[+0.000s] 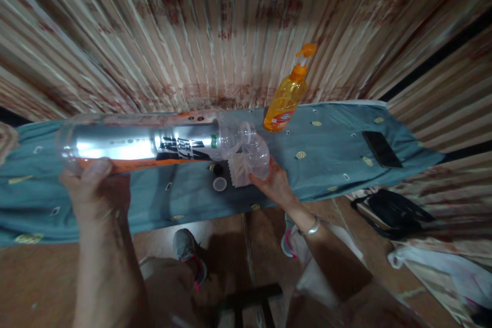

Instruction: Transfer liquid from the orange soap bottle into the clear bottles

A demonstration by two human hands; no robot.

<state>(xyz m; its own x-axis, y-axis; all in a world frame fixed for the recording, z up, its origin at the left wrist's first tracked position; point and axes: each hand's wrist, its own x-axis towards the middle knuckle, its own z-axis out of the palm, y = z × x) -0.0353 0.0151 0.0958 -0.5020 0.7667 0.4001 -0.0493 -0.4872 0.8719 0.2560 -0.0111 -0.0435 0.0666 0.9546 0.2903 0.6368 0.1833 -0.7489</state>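
Note:
My left hand (pixel 94 187) grips the base end of a large clear plastic bottle (pixel 146 141) with a silver, black and orange label, held on its side with its neck pointing right. Its mouth meets the mouth of a smaller clear bottle (pixel 251 159), which my right hand (pixel 272 182) holds upright on the teal cloth-covered board (pixel 330 154). A white cap (pixel 220 184) and a dark cap (pixel 217 168) lie on the cloth just left of the small bottle.
An orange pump bottle (pixel 286 97) stands at the board's far edge against striped curtains. A black phone (pixel 382 148) lies on the right end. A black bag (pixel 395 212) and white plastic bag (pixel 438 261) are on the floor right. My feet show below.

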